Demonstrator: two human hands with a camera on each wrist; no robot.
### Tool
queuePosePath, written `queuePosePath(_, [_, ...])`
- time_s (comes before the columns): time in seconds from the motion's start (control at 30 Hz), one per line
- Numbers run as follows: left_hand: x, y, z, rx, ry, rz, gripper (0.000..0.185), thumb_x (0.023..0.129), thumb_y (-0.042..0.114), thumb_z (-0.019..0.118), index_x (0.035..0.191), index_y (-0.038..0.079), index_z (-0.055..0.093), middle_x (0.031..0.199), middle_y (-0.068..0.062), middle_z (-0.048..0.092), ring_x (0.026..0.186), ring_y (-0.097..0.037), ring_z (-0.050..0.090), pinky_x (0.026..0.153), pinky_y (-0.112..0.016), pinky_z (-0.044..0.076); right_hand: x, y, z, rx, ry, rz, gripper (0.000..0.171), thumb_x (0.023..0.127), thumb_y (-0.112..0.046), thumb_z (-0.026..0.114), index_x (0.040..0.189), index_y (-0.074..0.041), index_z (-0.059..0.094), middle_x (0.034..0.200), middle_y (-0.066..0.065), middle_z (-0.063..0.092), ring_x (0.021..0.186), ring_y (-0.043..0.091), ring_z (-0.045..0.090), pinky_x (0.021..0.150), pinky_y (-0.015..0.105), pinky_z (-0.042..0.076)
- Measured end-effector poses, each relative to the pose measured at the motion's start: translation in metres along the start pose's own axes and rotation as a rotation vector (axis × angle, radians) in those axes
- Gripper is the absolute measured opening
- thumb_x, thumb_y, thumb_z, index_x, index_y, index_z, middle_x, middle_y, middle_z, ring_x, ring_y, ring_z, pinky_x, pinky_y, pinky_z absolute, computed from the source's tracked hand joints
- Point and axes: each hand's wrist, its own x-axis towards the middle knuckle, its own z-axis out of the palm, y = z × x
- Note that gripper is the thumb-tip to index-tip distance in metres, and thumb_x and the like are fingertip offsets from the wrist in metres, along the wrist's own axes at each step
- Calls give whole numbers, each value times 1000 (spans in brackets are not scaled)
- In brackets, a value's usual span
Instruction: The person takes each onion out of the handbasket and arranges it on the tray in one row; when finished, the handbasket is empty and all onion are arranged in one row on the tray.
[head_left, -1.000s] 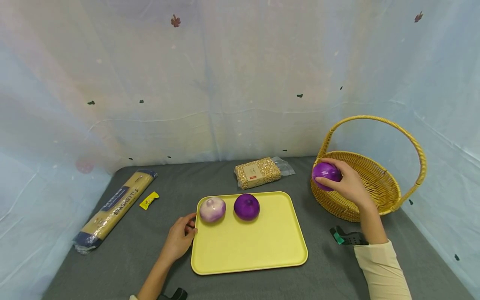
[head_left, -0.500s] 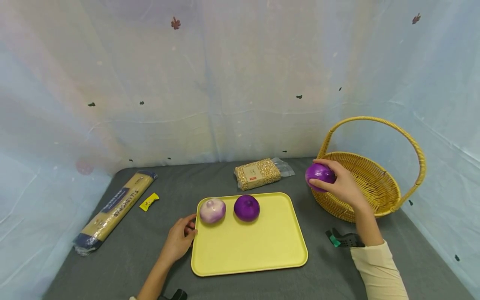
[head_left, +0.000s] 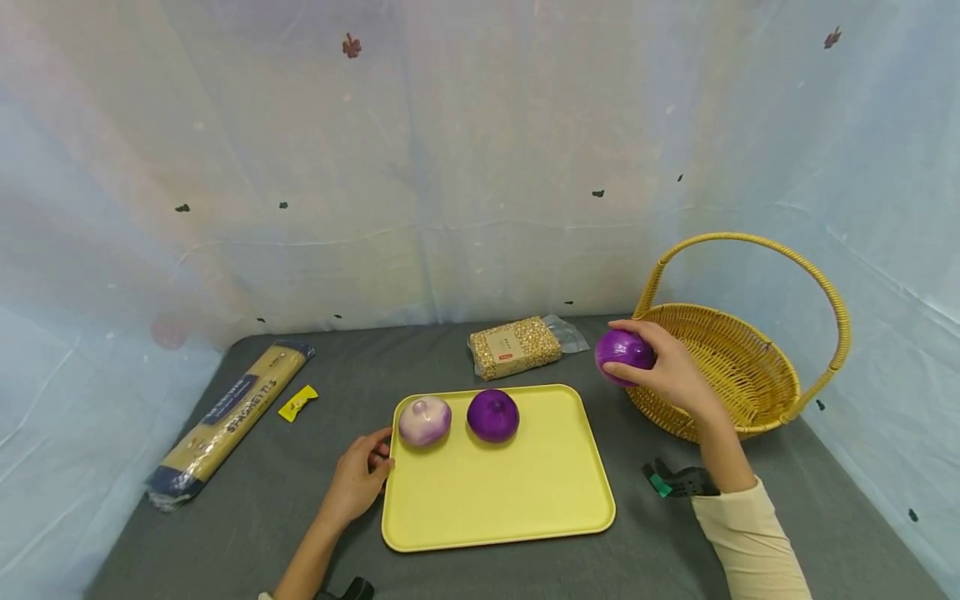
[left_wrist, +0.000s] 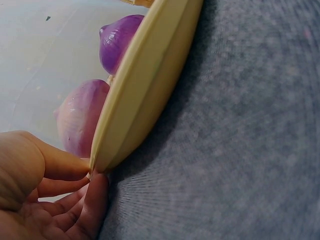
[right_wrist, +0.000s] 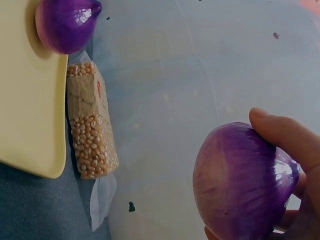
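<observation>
My right hand (head_left: 671, 371) grips a purple onion (head_left: 624, 357) in the air, just left of the wicker basket (head_left: 738, 367). In the right wrist view the held onion (right_wrist: 245, 182) shows its striped skin, with thumb and fingers around it. At the left, my left hand (head_left: 360, 475) pinches the near-left edge of a yellow tray (head_left: 502, 500); the left wrist view shows thumb and fingertips meeting at its rim (left_wrist: 107, 120). On the tray's far side sit a pale purple-white onion (head_left: 425, 421) and a dark purple onion (head_left: 492, 416).
Behind the tray lies a clear bag of corn kernels (head_left: 517, 346). A long spaghetti pack (head_left: 232, 421) and a small yellow wrapped sweet (head_left: 297, 402) lie at the left on the grey table (head_left: 300, 467). The basket's tall handle (head_left: 757, 237) arches up at the right.
My right hand has carried the purple onion leftward, from in front of the basket to beside its left edge. The left hand and the tray have stayed in place.
</observation>
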Motion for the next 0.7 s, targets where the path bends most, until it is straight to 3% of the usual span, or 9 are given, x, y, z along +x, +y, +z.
queuePosePath(0.7, [2, -6, 1, 4, 10, -10, 44, 85, -2, 60, 128, -2, 51, 94, -10, 51, 75, -15, 51, 50, -23, 48, 4, -15, 24, 17, -78, -92, 61, 75, -35, 77, 128, -19, 54, 125, 6, 53, 107, 27, 52, 82, 50, 47])
